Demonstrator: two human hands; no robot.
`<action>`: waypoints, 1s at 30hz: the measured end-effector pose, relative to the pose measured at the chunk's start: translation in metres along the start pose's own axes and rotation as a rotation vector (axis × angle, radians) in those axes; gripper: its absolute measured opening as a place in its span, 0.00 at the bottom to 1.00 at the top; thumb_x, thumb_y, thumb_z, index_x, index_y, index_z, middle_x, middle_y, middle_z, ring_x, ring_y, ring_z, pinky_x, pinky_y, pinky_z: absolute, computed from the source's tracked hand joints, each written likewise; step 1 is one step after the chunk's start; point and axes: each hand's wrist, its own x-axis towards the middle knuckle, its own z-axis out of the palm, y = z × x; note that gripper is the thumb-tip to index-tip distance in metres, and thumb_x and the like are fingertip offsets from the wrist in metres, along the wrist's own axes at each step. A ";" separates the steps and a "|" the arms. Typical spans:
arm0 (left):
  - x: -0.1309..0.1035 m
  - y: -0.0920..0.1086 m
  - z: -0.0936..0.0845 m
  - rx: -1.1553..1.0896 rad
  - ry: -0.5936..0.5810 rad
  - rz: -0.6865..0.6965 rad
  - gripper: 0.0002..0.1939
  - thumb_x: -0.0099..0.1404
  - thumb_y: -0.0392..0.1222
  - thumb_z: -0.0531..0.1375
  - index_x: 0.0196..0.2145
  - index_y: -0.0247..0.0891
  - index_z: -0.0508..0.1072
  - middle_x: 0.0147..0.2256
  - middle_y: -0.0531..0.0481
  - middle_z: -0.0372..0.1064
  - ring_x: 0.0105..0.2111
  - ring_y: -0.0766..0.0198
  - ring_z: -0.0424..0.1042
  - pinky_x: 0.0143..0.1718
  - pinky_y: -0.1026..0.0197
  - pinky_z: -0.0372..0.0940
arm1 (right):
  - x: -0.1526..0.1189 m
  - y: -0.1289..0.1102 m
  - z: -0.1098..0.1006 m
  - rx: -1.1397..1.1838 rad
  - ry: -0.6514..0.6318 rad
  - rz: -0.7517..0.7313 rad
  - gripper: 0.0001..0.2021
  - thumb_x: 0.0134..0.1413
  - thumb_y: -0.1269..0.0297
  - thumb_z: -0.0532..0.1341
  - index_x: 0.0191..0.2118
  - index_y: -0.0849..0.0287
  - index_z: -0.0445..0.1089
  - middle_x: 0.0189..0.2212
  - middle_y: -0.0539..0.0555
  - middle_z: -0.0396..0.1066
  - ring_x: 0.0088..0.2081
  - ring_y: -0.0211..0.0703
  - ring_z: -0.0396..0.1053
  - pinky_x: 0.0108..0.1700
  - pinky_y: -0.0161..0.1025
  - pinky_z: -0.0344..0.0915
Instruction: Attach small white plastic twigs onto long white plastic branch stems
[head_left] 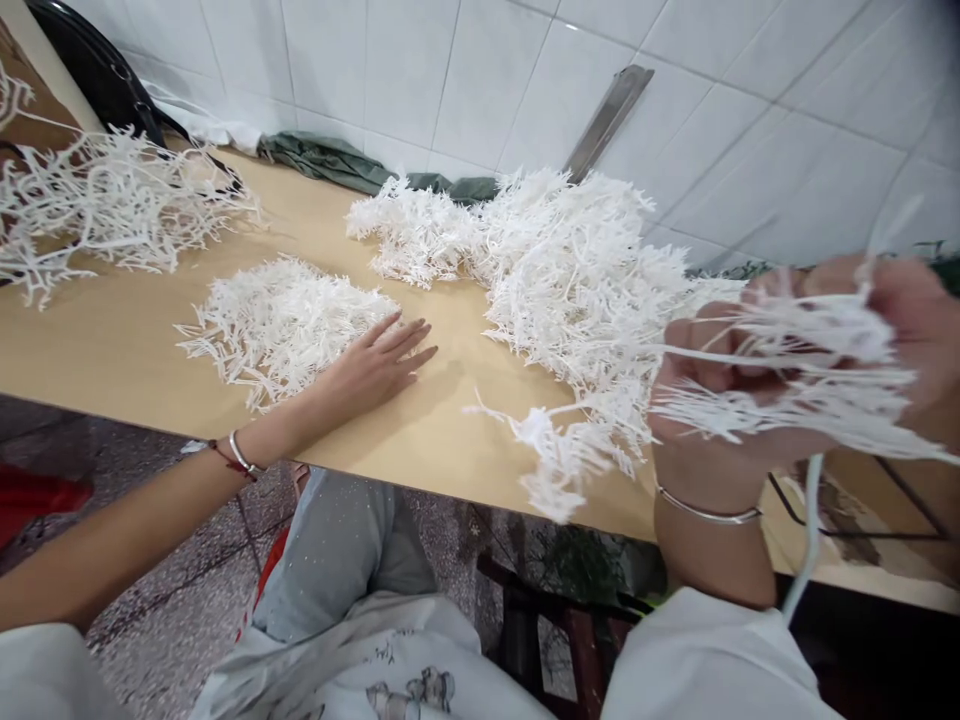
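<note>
My left hand (pixel 382 365) lies with fingers stretched out on the tan tabletop, at the right edge of a small pile of white, thin, branching sprigs (pixel 281 325). On the right, raised above the table and close to the camera, my right hand (pixel 712 410) has its fingers curled round a bunch of white sprigs (pixel 810 400), whose tips fan out. A long pale strand crosses the bunch. Between my hands spreads a larger heap of the same sprigs (pixel 570 270). A loose, slightly blurred cluster (pixel 555 450) hangs at the table's front edge.
More tangled white strands (pixel 112 205) lie at the left, near a black bag (pixel 90 60). A metal strip (pixel 607 120) leans on the tiled wall (pixel 405 70), above dark green cloth (pixel 330 160). Blurred skin (pixel 919 310) shows at far right; whose is unclear. A dark stool (pixel 540 610) stands below.
</note>
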 end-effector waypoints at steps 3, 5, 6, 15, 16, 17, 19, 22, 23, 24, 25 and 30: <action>0.005 -0.004 -0.005 -0.099 0.084 -0.084 0.32 0.67 0.52 0.53 0.64 0.38 0.53 0.65 0.42 0.49 0.67 0.54 0.42 0.67 0.45 0.38 | -0.002 0.001 0.027 0.060 -0.050 0.013 0.28 0.46 0.65 0.67 0.13 0.60 0.44 0.09 0.42 0.44 0.10 0.23 0.45 0.10 0.29 0.37; 0.011 -0.002 -0.019 -0.219 0.159 -0.146 0.35 0.66 0.58 0.52 0.64 0.39 0.52 0.66 0.42 0.48 0.67 0.53 0.42 0.67 0.45 0.37 | -0.003 0.000 0.038 0.033 -0.075 0.014 0.27 0.46 0.66 0.66 0.12 0.60 0.45 0.09 0.42 0.44 0.10 0.23 0.46 0.09 0.28 0.36; 0.014 0.000 -0.029 -0.299 0.202 -0.192 0.32 0.68 0.58 0.48 0.64 0.40 0.53 0.65 0.44 0.48 0.67 0.54 0.42 0.67 0.44 0.38 | -0.005 -0.001 0.042 0.014 -0.077 0.015 0.27 0.46 0.65 0.66 0.12 0.60 0.46 0.09 0.43 0.43 0.10 0.24 0.46 0.09 0.28 0.37; -0.012 0.084 -0.113 -1.140 0.091 -0.138 0.20 0.68 0.55 0.50 0.52 0.46 0.68 0.47 0.48 0.73 0.48 0.58 0.72 0.48 0.57 0.69 | -0.055 -0.022 0.051 -0.367 -0.394 0.054 0.15 0.63 0.62 0.52 0.24 0.56 0.66 0.13 0.48 0.59 0.13 0.32 0.54 0.11 0.34 0.46; -0.018 0.093 -0.113 -1.193 0.005 -0.045 0.17 0.66 0.50 0.55 0.50 0.46 0.69 0.43 0.48 0.75 0.44 0.59 0.74 0.43 0.60 0.70 | -0.057 -0.025 0.053 -0.469 -0.470 -0.006 0.14 0.62 0.65 0.52 0.25 0.57 0.66 0.14 0.49 0.60 0.14 0.33 0.56 0.14 0.34 0.48; -0.023 0.101 -0.112 -1.205 -0.081 0.044 0.13 0.66 0.45 0.56 0.48 0.45 0.71 0.40 0.47 0.75 0.41 0.59 0.75 0.40 0.62 0.70 | -0.058 -0.027 0.055 -0.560 -0.543 -0.051 0.13 0.61 0.68 0.53 0.25 0.57 0.65 0.14 0.49 0.60 0.15 0.33 0.57 0.16 0.34 0.50; -0.033 0.111 -0.105 -1.215 -0.183 0.131 0.10 0.67 0.38 0.53 0.42 0.43 0.73 0.35 0.46 0.75 0.36 0.60 0.75 0.37 0.63 0.69 | -0.053 -0.025 0.054 -0.712 -0.699 -0.076 0.13 0.58 0.71 0.54 0.23 0.57 0.64 0.14 0.48 0.59 0.16 0.33 0.57 0.18 0.35 0.50; -0.043 0.115 -0.089 -1.357 -0.146 -0.061 0.14 0.70 0.38 0.48 0.35 0.40 0.73 0.28 0.47 0.73 0.28 0.65 0.73 0.31 0.65 0.67 | -0.040 -0.011 0.047 -0.901 -0.908 0.038 0.07 0.56 0.69 0.59 0.27 0.56 0.70 0.19 0.49 0.67 0.20 0.36 0.63 0.23 0.35 0.56; -0.045 0.114 -0.082 -1.421 -0.115 -0.182 0.15 0.70 0.39 0.48 0.33 0.38 0.73 0.27 0.48 0.72 0.26 0.66 0.72 0.29 0.66 0.67 | -0.036 -0.004 0.044 -0.938 -0.903 0.054 0.02 0.54 0.66 0.62 0.34 0.56 0.72 0.26 0.52 0.72 0.27 0.41 0.69 0.29 0.37 0.62; -0.047 0.113 -0.076 -1.468 -0.092 -0.296 0.15 0.70 0.41 0.49 0.32 0.37 0.72 0.26 0.48 0.71 0.24 0.68 0.71 0.28 0.67 0.66 | -0.033 0.003 0.042 -0.958 -0.850 0.046 0.08 0.53 0.65 0.63 0.41 0.55 0.72 0.35 0.55 0.75 0.35 0.45 0.71 0.35 0.39 0.65; -0.048 0.111 -0.070 -1.497 -0.093 -0.377 0.15 0.70 0.43 0.49 0.31 0.37 0.72 0.26 0.49 0.71 0.24 0.68 0.71 0.27 0.67 0.67 | -0.031 0.011 0.042 -0.936 -0.797 0.014 0.13 0.53 0.66 0.63 0.45 0.55 0.71 0.42 0.56 0.74 0.42 0.48 0.71 0.42 0.42 0.66; -0.049 0.100 -0.046 -1.391 -0.102 -0.484 0.15 0.69 0.46 0.51 0.32 0.35 0.72 0.28 0.49 0.71 0.28 0.66 0.72 0.31 0.65 0.67 | -0.037 0.043 0.053 -0.577 -0.852 -0.056 0.10 0.60 0.68 0.57 0.46 0.57 0.70 0.42 0.56 0.74 0.46 0.44 0.71 0.49 0.43 0.66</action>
